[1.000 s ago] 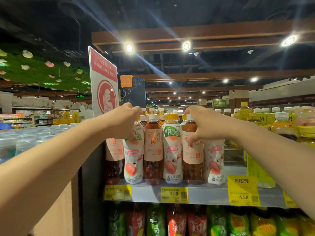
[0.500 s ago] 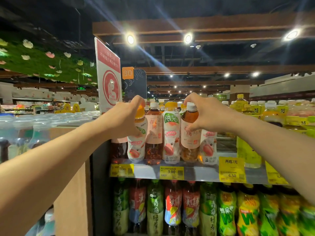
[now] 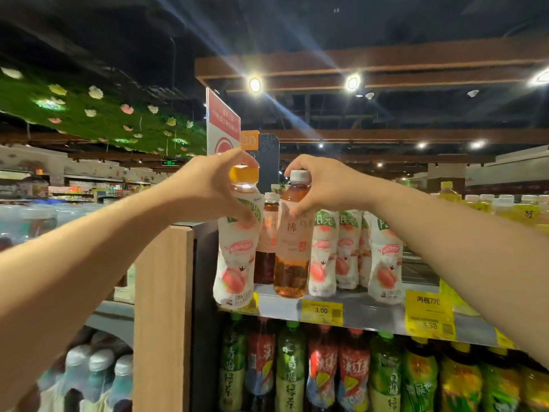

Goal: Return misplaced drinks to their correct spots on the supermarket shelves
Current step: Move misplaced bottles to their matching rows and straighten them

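The left hand (image 3: 214,188) grips the neck of a white peach-printed bottle (image 3: 236,257) with an orange cap, fingers curled round just under the cap. The bottle hangs clear of the shelf (image 3: 279,306), its base in front of the shelf's front edge at the far left end. The right hand (image 3: 326,185) grips the neck of an amber tea bottle (image 3: 292,254) with a white cap, thumb and fingers wrapped around the shoulder. That bottle's base sits at the shelf's front edge; whether it rests on it cannot be told. The two held bottles are just beside each other, with a darker tea bottle (image 3: 267,242) standing behind and between them. To the right, more peach bottles (image 3: 353,251) stand upright in a row on the shelf. Yellow price tags (image 3: 321,312) line the shelf front, and green and red labelled bottles (image 3: 323,373) fill the shelf below.
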Available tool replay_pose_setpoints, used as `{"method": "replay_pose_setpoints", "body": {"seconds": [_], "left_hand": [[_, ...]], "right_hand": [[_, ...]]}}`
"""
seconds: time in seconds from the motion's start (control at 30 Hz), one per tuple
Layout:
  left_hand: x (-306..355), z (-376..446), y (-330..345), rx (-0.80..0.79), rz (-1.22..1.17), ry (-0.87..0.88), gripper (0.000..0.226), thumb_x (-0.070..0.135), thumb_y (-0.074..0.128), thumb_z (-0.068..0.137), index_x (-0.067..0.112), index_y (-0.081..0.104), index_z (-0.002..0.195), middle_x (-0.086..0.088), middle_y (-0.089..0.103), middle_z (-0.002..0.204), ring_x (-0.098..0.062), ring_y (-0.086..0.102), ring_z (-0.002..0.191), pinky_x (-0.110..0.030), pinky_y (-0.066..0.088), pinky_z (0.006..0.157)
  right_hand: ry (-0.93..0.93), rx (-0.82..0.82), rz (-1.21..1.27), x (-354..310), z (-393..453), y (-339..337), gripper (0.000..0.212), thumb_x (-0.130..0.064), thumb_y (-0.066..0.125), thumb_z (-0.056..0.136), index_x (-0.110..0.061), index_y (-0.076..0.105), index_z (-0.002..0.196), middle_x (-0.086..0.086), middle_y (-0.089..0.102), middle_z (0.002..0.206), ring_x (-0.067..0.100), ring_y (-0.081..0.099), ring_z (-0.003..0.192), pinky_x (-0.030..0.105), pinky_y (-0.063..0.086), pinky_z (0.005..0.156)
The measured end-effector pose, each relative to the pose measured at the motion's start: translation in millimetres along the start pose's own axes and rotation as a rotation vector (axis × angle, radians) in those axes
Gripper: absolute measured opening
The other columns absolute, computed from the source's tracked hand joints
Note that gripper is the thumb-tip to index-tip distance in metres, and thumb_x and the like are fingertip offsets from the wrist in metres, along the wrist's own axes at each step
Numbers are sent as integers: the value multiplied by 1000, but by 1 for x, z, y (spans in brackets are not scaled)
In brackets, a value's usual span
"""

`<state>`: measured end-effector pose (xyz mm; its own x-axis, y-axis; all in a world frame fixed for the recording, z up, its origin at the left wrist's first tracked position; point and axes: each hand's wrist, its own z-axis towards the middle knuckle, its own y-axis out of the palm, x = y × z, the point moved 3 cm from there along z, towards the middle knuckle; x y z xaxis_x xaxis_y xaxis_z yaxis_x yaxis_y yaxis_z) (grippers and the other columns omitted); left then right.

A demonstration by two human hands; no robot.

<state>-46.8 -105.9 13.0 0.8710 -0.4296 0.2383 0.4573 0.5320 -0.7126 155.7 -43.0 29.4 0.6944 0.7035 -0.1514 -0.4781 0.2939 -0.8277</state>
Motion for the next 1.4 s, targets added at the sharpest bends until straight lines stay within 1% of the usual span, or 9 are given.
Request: {"method": "replay_pose_setpoints", "body": {"seconds": [0.27, 0.43, 0.7, 0.8, 0.93, 1.03, 1.1, 1.2, 1.4], "left_hand": [[-11, -11, -19, 22, -88, -43, 84, 28, 92, 59, 37, 48, 130, 5, 61, 120, -14, 63, 97, -39, 60, 77], [-19, -11, -25, 16, -68, -38, 83, 29, 92, 61, 37, 47, 130, 7, 59, 123, -13, 63, 96, -36, 61, 75], [-36, -6, -20, -19, -138, -12, 84, 31, 93, 56, 38, 51, 128, 9, 58, 126, -13, 63, 99, -38, 61, 77], [-43, -1, -17, -23, -160, -7, 83, 33, 94, 53, 40, 52, 125, 8, 59, 124, -14, 64, 98, -39, 61, 75], [-50, 8, -14, -29, -197, -4, 83, 30, 94, 54, 39, 53, 125, 5, 60, 121, -16, 66, 97, -42, 61, 75], [-53, 14, -11, -31, -215, -2, 82, 29, 94, 54, 38, 53, 125, 3, 62, 120, -18, 66, 97, -44, 60, 76], [-54, 17, -9, -31, -220, 3, 84, 31, 94, 52, 39, 53, 124, 4, 63, 118, -17, 67, 96, -44, 60, 75], [-55, 21, -5, -25, -239, 3, 82, 33, 93, 52, 39, 54, 123, 5, 63, 118, -15, 67, 94, -42, 61, 75], [-44, 28, 4, -7, -254, 28, 76, 30, 91, 58, 38, 54, 124, 12, 59, 114, -6, 64, 89, -30, 59, 71]], "right_hand": [[-24, 16, -1, -11, 43, 37, 79, -33, 89, 67, -23, 43, 130, 0, 57, 118, 20, 57, 101, 32, 51, 83], [-5, -3, -35, -9, 55, 60, 79, -33, 89, 67, -21, 42, 130, -4, 57, 106, 18, 56, 96, 29, 45, 78], [62, -43, -140, -1, 80, 81, 93, -39, 90, 65, -18, 39, 139, 6, 54, 132, 24, 55, 113, 32, 47, 87], [97, -90, -129, 0, 86, 77, 93, -36, 90, 67, -11, 36, 139, 6, 54, 129, 21, 58, 100, 26, 48, 72], [88, -145, -348, -1, 98, 73, 77, -46, 87, 67, -3, 53, 122, 11, 63, 124, 27, 63, 104, 35, 55, 81], [72, -158, -494, -3, 104, 68, 57, -52, 84, 68, -3, 68, 92, 12, 72, 95, 24, 67, 84, 29, 51, 65], [66, -167, -549, -3, 106, 67, 54, -53, 82, 69, -4, 67, 84, 11, 71, 86, 19, 62, 70, 28, 47, 59], [23, -169, -636, -3, 106, 68, 54, -56, 77, 75, -6, 63, 92, 7, 69, 90, 19, 62, 77, 25, 46, 59], [-14, -165, -591, -1, 92, 61, 59, -48, 65, 90, -11, 53, 134, 6, 61, 131, 23, 58, 116, 32, 46, 92]]}}
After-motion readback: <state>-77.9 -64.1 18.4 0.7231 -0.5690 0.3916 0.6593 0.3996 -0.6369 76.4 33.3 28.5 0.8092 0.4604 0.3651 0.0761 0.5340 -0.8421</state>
